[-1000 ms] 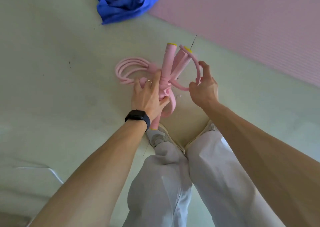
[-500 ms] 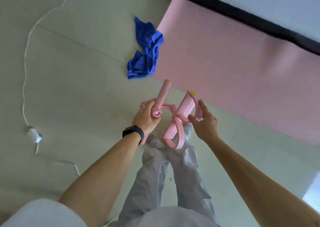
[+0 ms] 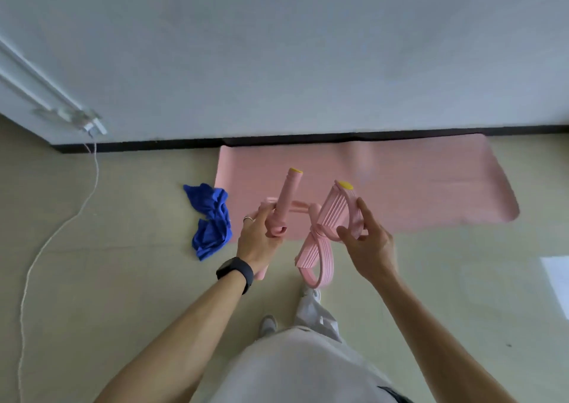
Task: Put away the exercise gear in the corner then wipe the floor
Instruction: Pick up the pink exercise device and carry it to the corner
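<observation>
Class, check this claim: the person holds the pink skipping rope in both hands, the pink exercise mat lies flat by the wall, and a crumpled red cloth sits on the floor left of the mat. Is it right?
Not quite. In the head view the crumpled cloth is blue, not red. The rest stands: left hand and right hand hold the pink skipping rope, and the pink exercise mat lies flat by the wall.
</observation>
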### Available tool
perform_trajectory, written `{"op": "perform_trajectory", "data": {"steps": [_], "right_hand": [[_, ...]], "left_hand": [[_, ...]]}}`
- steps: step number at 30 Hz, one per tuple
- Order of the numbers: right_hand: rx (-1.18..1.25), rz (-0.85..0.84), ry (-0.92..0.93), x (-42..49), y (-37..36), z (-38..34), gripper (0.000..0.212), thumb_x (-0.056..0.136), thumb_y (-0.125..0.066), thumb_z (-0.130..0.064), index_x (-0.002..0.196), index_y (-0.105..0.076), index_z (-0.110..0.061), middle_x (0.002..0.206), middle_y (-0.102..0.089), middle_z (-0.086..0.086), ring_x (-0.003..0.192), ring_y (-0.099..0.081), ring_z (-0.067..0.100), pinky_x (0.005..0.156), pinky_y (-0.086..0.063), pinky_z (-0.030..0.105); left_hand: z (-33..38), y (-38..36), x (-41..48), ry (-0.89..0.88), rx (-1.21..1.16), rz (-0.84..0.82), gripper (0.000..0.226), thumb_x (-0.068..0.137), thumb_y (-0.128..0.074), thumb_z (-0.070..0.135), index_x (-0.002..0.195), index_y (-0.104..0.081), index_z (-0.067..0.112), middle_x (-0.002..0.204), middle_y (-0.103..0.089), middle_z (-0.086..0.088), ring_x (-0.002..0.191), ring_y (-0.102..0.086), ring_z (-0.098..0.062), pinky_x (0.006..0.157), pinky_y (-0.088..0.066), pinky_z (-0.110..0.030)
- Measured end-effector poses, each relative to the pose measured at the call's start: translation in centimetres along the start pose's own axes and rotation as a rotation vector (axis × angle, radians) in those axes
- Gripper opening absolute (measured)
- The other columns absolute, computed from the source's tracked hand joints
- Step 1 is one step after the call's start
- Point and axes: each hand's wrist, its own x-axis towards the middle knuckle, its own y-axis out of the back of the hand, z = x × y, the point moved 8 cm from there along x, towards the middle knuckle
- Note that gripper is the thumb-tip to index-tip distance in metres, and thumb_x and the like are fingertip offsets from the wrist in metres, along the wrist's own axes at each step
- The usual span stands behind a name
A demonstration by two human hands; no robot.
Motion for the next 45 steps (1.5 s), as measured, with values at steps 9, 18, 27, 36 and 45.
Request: {"op": "perform_trajectory", "data": {"steps": [9,18,27,36,45], "right_hand": [[0.195,0.405,-0.145,-11.0,14.1,5.1,0.068,0.087,-0.074,-0.031,0.146,-0.043,-0.041,0.113,-0.067,-0.002,0.090,-0.068,0.020,0.084,-0.054,0.039],[0.273,0.802,-0.191,-20.1,30.1,11.1,0.066,0.086,-0.077,-0.029,0.144,-0.047,-0.040,0.107,-0.064,-0.012,0.082,-0.068,0.006,0.077,-0.050,0.028],[0.266,1.044,-0.186,-25.7,46.9,20.8,0.067,0.087,-0.075,-0.028,0.147,-0.045,-0.035,0.106,-0.065,-0.010,0.082,-0.064,-0.003,0.082,-0.054,0.030],[0.246,1.150,-0.201,-24.5,60.0,29.5,0.065,0.089,-0.074,-0.025,0.146,-0.046,-0.035,0.111,-0.065,-0.008,0.086,-0.065,0.003,0.083,-0.056,0.038],[0.210,1.143,-0.230,-13.1,71.2,36.3,0.064,0.090,-0.072,-0.029,0.147,-0.046,-0.031,0.115,-0.066,-0.004,0.086,-0.067,0.010,0.077,-0.053,0.027]], "left_hand": [[16.6,-2.6,-4.9,-0.403,0.034,-0.172,0.053,0.086,-0.072,0.025,0.115,-0.045,0.060,0.103,-0.046,0.010,0.078,-0.067,-0.014,0.070,-0.049,-0.014],[35.9,-15.1,-12.3,-0.735,-0.031,-0.432,0.052,0.081,-0.076,0.014,0.122,-0.058,0.041,0.102,-0.062,0.012,0.085,-0.060,0.011,0.072,-0.049,-0.009],[50.4,-29.7,-22.7,-0.897,-0.086,-0.563,0.063,0.081,-0.079,0.011,0.118,-0.052,0.054,0.101,-0.053,0.024,0.084,-0.069,-0.002,0.085,-0.056,-0.029],[60.9,-42.5,-24.9,-0.942,-0.128,-0.620,0.064,0.082,-0.078,0.009,0.116,-0.049,0.056,0.100,-0.063,0.028,0.083,-0.064,0.010,0.076,-0.052,-0.016],[72.3,-55.6,-19.4,-0.994,-0.120,-0.686,0.067,0.081,-0.079,0.008,0.125,-0.048,0.049,0.109,-0.055,0.009,0.079,-0.061,0.018,0.070,-0.051,-0.011]]}}
